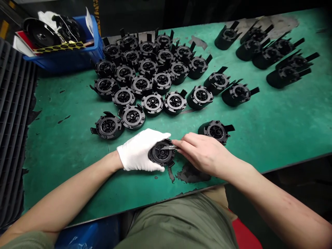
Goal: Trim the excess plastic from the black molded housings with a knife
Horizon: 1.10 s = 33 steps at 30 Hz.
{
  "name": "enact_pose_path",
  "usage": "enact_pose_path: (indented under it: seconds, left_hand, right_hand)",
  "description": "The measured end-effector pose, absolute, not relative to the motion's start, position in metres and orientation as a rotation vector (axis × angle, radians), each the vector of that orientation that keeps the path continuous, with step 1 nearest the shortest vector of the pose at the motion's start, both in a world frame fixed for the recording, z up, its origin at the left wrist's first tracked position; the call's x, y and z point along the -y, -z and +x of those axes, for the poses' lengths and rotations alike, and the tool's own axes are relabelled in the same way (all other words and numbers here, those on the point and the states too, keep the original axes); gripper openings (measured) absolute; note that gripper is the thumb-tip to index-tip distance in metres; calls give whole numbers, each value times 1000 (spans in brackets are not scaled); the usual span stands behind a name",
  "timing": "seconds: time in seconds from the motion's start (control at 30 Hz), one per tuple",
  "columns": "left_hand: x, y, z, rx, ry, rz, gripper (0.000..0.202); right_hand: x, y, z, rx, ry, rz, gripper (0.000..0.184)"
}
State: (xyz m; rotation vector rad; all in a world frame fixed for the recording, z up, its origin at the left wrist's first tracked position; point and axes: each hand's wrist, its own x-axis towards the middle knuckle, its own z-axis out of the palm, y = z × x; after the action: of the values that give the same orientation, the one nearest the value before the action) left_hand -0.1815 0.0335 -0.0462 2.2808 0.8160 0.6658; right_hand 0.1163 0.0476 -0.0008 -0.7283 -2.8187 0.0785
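Note:
My left hand (138,151), in a white glove, is wrapped round a round black plastic part (161,154) and holds it on the green table (77,145) near the front edge. My right hand (201,152), bare, pinches a thin metal tool (169,147), maybe tweezers, whose tip rests on the face of that part. Another black part (216,130) lies just behind my right hand.
Several more black round parts (145,74) stand packed together in the middle of the table, and others (275,52) lie on their sides at the far right. A blue bin (64,55) with parts and a label strip sits at the back left. Ribbed black trays (12,131) line the left edge.

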Motion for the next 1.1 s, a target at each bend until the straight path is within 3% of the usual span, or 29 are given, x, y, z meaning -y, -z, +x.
enact_pose_path:
  seconds: [0.43, 1.1]
  left_hand:
    - [-33, 48, -183, -816, -656, 2259, 113]
    - [-33, 47, -183, -822, -655, 2280, 111]
  right_hand:
    - [-54, -3, 120, 2856, -87, -677, 35]
    - [-59, 1, 124, 2858, -126, -660, 32]
